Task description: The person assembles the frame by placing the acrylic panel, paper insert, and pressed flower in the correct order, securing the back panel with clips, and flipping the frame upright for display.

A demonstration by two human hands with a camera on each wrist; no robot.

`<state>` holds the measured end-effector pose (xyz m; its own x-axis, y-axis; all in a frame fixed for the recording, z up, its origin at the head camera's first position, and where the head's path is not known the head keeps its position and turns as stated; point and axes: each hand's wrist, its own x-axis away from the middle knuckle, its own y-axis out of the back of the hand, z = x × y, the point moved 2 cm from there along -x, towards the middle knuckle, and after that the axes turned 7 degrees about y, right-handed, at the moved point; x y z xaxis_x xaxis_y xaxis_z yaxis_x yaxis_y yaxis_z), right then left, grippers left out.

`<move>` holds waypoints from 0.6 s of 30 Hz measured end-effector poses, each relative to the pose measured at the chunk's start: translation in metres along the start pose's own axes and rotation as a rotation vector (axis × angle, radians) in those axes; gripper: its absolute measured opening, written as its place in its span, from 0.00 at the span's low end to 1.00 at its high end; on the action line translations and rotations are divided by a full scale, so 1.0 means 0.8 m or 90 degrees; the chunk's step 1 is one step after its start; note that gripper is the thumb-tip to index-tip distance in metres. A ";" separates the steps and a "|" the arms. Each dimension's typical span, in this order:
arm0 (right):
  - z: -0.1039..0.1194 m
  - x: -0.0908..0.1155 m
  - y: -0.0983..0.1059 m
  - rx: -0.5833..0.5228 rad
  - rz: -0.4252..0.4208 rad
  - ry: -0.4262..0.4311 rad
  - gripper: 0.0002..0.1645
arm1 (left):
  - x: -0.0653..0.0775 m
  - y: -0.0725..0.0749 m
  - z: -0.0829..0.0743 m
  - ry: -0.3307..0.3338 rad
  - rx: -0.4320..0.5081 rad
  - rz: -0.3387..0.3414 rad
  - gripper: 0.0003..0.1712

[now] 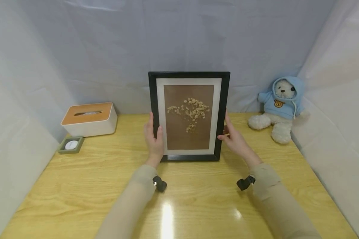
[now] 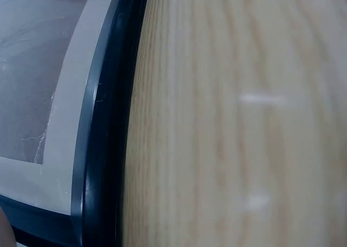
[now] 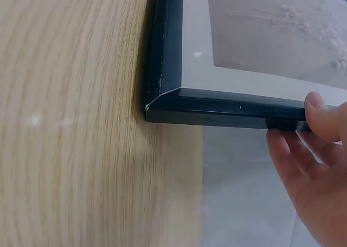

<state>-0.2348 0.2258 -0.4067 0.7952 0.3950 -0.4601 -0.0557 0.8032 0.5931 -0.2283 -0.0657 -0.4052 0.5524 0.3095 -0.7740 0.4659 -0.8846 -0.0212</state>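
Note:
A black picture frame (image 1: 189,158) stands upright on the wooden table, its pale mat around dried cream flowers on a brown backing. My left hand (image 1: 155,141) grips its left side, thumb in front and fingers along the outer edge. On the opposite side, my right hand (image 1: 235,141) pinches the frame, the thumb on the front and the other fingers at the edge and behind. The right wrist view shows that right hand (image 3: 320,154) close up near a lower corner. Only a sliver of the left hand (image 2: 5,230) shows in the left wrist view.
A white tissue box (image 1: 91,127) with an orange lid stands at the back left. Before it lies a small green square dish (image 1: 62,151) with a white round thing in it. A plush bear (image 1: 279,109) in a blue hoodie sits at the back right, by the white cloth walls.

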 end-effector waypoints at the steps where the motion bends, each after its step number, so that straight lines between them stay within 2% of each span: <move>1: 0.000 0.000 -0.001 0.005 -0.001 0.002 0.62 | 0.000 0.000 0.000 0.002 -0.002 0.001 0.29; 7: -0.001 0.000 -0.002 0.022 -0.001 -0.016 0.61 | -0.002 0.000 -0.001 0.029 -0.005 0.017 0.31; 18: 0.001 -0.002 0.001 -0.024 0.014 -0.049 0.58 | -0.003 0.004 -0.001 0.052 0.009 0.035 0.32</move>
<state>-0.2360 0.2253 -0.4049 0.8371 0.3792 -0.3943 -0.0954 0.8109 0.5773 -0.2273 -0.0693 -0.4029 0.6319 0.2879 -0.7196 0.4243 -0.9055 0.0103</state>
